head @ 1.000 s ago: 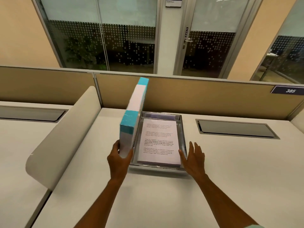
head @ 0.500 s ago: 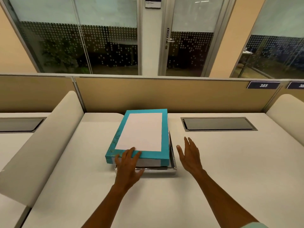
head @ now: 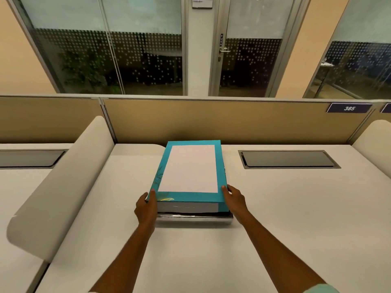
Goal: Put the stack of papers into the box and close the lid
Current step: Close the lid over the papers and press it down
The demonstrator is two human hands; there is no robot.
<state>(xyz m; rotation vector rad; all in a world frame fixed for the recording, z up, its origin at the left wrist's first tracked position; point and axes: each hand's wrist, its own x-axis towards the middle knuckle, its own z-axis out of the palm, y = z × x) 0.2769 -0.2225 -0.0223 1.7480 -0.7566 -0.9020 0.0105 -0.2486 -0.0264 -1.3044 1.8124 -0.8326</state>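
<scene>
Two bare forearms reaching in from the bottom edge, over the white desk [head: 190, 256]. Left hand [head: 146, 210] at the near-left corner of the teal lid [head: 190, 169], thumb up on the top edge, fingers wrapped round the side. Right hand [head: 234, 198] mirroring at the near-right corner, fingers curled against the side wall. Both gripping the lid, not flat on it.

Lid lying over the metal box [head: 195, 218], roughly square to it but not seated: dark gap along the near edge, box rim showing below and poking out slightly at right. Papers not visible; presumably inside, cannot confirm from here.

Step in hand: closing, final seat. Next move probably calls for a small nudge to line the near corners up with the rim, then even downward press with both hands. Risk: one-sided push cocking the lid on the rim.

Beyond: cable hatch [head: 288, 159] right of the box, tan partition [head: 211, 121], glass door behind.
</scene>
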